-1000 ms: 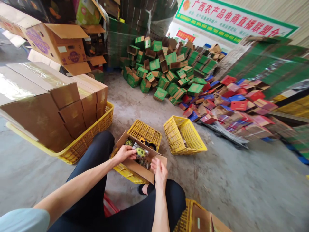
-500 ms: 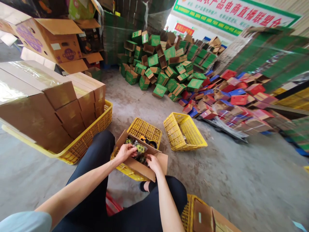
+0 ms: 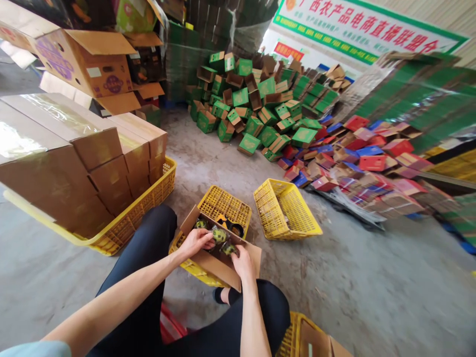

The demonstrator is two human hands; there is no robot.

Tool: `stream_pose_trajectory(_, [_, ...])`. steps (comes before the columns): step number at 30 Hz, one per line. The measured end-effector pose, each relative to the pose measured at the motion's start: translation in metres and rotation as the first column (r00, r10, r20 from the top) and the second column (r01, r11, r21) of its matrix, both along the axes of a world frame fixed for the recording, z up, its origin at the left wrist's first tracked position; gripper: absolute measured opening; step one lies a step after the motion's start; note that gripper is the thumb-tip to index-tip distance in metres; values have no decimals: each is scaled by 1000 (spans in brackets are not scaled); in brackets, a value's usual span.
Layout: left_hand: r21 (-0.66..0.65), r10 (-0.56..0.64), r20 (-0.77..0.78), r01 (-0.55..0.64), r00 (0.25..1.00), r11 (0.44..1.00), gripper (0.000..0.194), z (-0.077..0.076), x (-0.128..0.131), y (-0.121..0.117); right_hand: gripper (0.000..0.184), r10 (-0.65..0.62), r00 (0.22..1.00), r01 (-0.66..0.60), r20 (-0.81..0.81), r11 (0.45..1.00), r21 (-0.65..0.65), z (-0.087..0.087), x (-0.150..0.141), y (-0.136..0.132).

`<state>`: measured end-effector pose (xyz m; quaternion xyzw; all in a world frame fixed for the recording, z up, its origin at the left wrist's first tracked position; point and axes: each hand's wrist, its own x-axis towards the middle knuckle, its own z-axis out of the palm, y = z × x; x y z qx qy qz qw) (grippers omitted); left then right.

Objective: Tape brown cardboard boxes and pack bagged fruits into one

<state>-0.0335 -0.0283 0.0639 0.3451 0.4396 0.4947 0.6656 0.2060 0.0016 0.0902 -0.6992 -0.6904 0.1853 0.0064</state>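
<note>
An open cardboard box (image 3: 211, 263) rests on a yellow crate (image 3: 225, 206) in front of my knees. Inside lie green fruits (image 3: 219, 235) in clear wrapping. My left hand (image 3: 194, 242) reaches into the box from the left, fingers curled on the wrapped fruit. My right hand (image 3: 242, 259) is at the box's near right side, fingers pinched on a wrapped fruit (image 3: 228, 248). A roll of tape (image 3: 236, 229) lies on the crate behind the box.
An empty yellow basket (image 3: 286, 210) stands to the right. Left, sealed brown cartons (image 3: 74, 148) fill a yellow crate (image 3: 130, 220). Piles of green boxes (image 3: 256, 104) and red and blue boxes (image 3: 364, 158) cover the floor behind. Another crate with a carton (image 3: 308, 337) is near my right leg.
My right hand has come down from above the box flap into the box and closed on a wrapped fruit. My left hand stayed in the box.
</note>
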Motion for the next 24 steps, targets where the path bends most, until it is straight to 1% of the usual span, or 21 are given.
stream_pose_trajectory(1, [5, -35, 7, 35, 999, 999, 64, 0, 1, -2, 42, -38, 999, 39, -13, 999, 27, 7, 9, -6])
stream_pose_trajectory(2, [11, -70, 15, 70, 997, 997, 65, 0, 3, -4, 43, -85, 995, 89, -58, 994, 66, 12, 17, -13])
stream_pose_trajectory(3, [20, -102, 19, 102, 995, 995, 66, 0, 5, -6, 43, -141, 976, 161, -166, 981, 112, 16, 23, -21])
stream_pose_trajectory(4, [36, -136, 13, 135, 991, 990, 67, 0, 8, -9, 45, -180, 930, 235, -319, 961, 142, 18, 27, -29])
stream_pose_trajectory(5, [60, -173, -2, 173, 985, 983, 68, -1, 10, -12, 50, -200, 842, 310, -500, 940, 146, 19, 28, -37])
stream_pose_trajectory(6, [89, -215, -22, 216, 976, 972, 67, -1, 12, -15, 56, -203, 711, 370, -673, 922, 113, 18, 26, -44])
stream_pose_trajectory(7, [114, -258, -39, 261, 965, 958, 67, -1, 13, -17, 64, -202, 562, 408, -802, 911, 57, 16, 23, -50])
stream_pose_trajectory(8, [128, -301, -47, 304, 953, 944, 67, -2, 14, -19, 70, -208, 426, 430, -881, 903, -5, 14, 18, -55])
stream_pose_trajectory(9, [129, -335, -36, 337, 942, 933, 69, -2, 15, -21, 74, -222, 319, 442, -922, 895, -63, 12, 13, -58])
stream_pose_trajectory(10, [119, -355, -8, 353, 935, 928, 73, -3, 15, -22, 77, -237, 247, 451, -939, 886, -105, 10, 9, -60])
stream_pose_trajectory(11, [102, -355, 32, 351, 934, 931, 79, -3, 14, -22, 78, -246, 205, 460, -947, 878, -129, 10, 7, -61])
stream_pose_trajectory(13, [67, -327, 104, 322, 939, 945, 94, -4, 12, -22, 77, -229, 152, 480, -962, 868, -130, 12, 6, -61])
stream_pose_trajectory(15, [59, -309, 141, 304, 940, 951, 104, -5, 10, -21, 73, -192, 101, 486, -976, 865, -120, 17, 10, -60])
stream_pose_trajectory(17, [82, -328, 149, 319, 933, 944, 111, -4, 9, -20, 67, -210, 47, 437, -977, 884, -169, 21, 12, -60])
stream_pose_trajectory(19, [135, -340, 146, 322, 929, 937, 115, 1, 8, -20, 62, -293, 5, 332, -956, 902, -274, 23, 9, -61])
stream_pose_trajectory(21, [197, -325, 126, 297, 937, 934, 107, 8, 8, -21, 59, -389, -18, 218, -921, 898, -383, 23, 0, -63])
stream_pose_trajectory(23, [230, -293, 77, 269, 953, 935, 89, 16, 7, -21, 58, -456, -20, 137, -890, 880, -455, 22, -10, -65])
stream_pose_trajectory(24, [226, -279, 52, 261, 959, 938, 80, 19, 7, -22, 58, -479, -8, 110, -878, 872, -477, 21, -15, -65])
